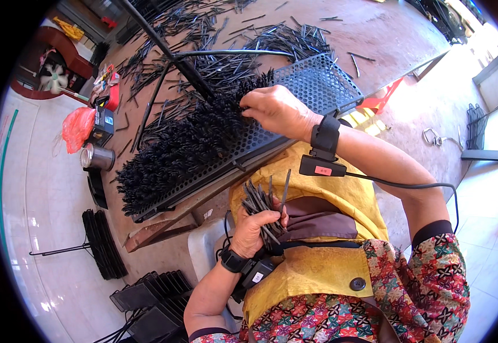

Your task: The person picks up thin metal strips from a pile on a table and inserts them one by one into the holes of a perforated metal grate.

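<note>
A long black perforated board [317, 83] lies at a slant along the table's near edge. Dense black tufts [180, 151] stand up from its left and middle part, while rows of bare holes show at the right end and along the near side. At the right end of the tufts is my right hand [280, 111], its fingers pinched together; whatever is between the fingertips is hidden. Closer to my body, my left hand [254, 228] is closed round a bundle of thin dark strips [256, 201], whose ends stick out above and below the fist.
Loose black strips [197, 63] are strewn over the table [363, 28]. A black metal rod [160, 43] rises over the board. At the left edge stand a tin can [97, 157] and a red plastic bag [78, 128]. Black racks [149, 303] lie on the floor at lower left.
</note>
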Motion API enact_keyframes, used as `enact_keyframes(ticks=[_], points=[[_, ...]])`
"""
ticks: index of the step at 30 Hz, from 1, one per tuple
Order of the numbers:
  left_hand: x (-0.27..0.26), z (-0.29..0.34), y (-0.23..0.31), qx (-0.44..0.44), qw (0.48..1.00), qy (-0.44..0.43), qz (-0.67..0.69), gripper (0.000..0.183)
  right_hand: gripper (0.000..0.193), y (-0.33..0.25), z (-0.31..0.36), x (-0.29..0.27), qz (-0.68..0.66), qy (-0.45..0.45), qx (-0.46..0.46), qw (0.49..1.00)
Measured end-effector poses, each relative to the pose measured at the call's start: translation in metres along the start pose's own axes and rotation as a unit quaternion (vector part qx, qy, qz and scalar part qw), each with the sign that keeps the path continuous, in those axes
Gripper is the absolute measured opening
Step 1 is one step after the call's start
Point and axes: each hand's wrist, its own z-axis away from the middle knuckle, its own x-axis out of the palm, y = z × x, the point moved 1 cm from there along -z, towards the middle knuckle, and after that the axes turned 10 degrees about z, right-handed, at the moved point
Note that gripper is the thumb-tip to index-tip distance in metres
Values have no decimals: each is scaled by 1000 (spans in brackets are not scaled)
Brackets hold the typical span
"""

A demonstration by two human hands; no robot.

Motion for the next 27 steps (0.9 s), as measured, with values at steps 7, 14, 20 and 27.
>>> enact_keyframes(ticks=[7,14,20,27], points=[[0,1,1,-3,1000,-2,4,25,8,-2,1,12,148,-60,-44,986],[1,1,1,34,999,1,-22,24,16,-2,26,-2,112,49,9,992],[9,3,4,90,993,3,-69,25,37,-44,86,-28,-327,-88,387,858],[16,2,3,109,986,-26,-128,26,45,-66,113,-12,-461,-128,388,788]])
